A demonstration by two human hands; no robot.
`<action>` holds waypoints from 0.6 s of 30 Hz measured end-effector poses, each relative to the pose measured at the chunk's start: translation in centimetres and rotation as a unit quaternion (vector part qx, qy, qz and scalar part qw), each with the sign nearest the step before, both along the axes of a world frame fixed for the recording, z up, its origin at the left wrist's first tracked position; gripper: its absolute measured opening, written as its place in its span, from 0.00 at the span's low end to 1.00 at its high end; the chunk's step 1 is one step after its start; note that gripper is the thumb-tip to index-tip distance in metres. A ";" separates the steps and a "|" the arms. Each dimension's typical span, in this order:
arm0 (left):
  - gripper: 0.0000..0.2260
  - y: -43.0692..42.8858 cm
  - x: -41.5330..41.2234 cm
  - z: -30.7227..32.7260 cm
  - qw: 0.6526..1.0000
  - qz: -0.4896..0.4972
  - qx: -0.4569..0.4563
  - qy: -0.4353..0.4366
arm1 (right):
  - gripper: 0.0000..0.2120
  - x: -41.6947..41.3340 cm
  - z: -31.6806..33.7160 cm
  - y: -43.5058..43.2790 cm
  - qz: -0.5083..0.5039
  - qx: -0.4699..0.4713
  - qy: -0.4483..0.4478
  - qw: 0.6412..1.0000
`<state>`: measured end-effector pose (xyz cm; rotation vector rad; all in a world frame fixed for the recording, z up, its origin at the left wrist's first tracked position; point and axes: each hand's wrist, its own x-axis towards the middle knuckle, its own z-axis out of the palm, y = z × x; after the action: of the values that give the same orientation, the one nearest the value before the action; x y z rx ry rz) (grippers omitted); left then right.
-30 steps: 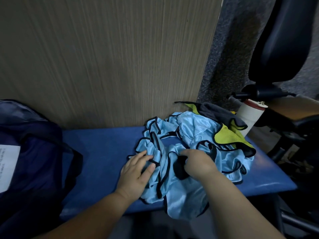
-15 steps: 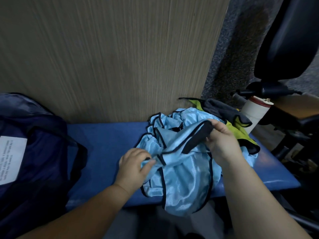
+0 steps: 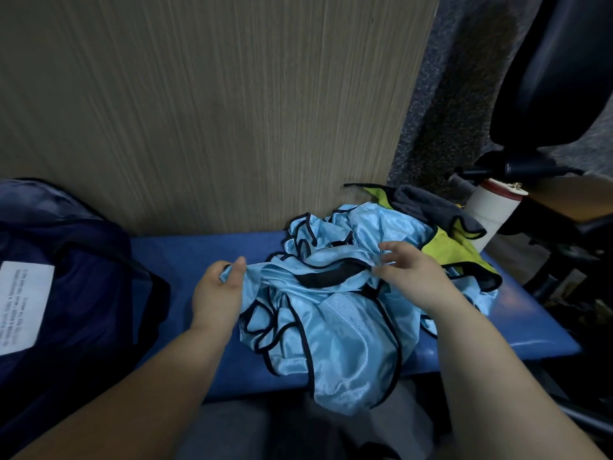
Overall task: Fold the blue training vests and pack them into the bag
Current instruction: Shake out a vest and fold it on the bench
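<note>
The left hand (image 3: pixel 215 293) pinches 1 corner of the top blue vest (image 3: pixel 331 320), heaped on the bench (image 3: pixel 185 257) right of the bag (image 3: pixel 83 277); the right hand (image 3: pixel 411 277), grip unclear, should take the opposite corner and draw it taut.

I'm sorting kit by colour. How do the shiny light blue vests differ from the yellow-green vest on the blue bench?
The shiny light blue vests form the front heap, draping off the padded blue bench; the yellow-green vest is a smaller bundle behind it. The left hand pinches the blue vests and the right hand touches them; the yellow-green vest is untouched, partly under a dark grey cloth. Both are crumpled, with black trim.
</note>
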<state>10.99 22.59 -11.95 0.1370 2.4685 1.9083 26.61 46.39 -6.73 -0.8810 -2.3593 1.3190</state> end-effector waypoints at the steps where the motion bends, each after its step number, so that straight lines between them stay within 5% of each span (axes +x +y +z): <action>1: 0.17 -0.2 -0.2 -0.1 1.000 0.020 -0.001 -0.005 | 0.20 -0.1 -0.1 0.2 -0.014 0.017 -0.018 1.000; 6: 0.13 -1.2 -1.8 -0.8 0.988 0.145 0.049 -0.031 | 0.24 0.1 -0.7 1.2 -0.032 0.069 -0.134 0.988; 9: 0.11 -1.4 -2.2 -0.7 0.982 0.187 -0.002 0.014 | 0.35 0.0 -1.1 0.7 0.022 0.074 -0.191 0.979; 14: 0.32 0.0 0.6 1.0 0.961 -0.040 -0.169 0.214 | 0.48 -1.5 -2.0 -2.1 0.109 0.097 -0.214 0.966; 18: 0.38 1.0 0.9 0.1 0.888 -0.249 -0.362 0.134 | 0.54 -2.8 -3.1 -4.4 0.122 0.159 -0.259 0.945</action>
<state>11.86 23.54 -11.90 0.9455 2.7488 0.7465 23.84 42.01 -9.84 -0.9435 -3.0595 0.7992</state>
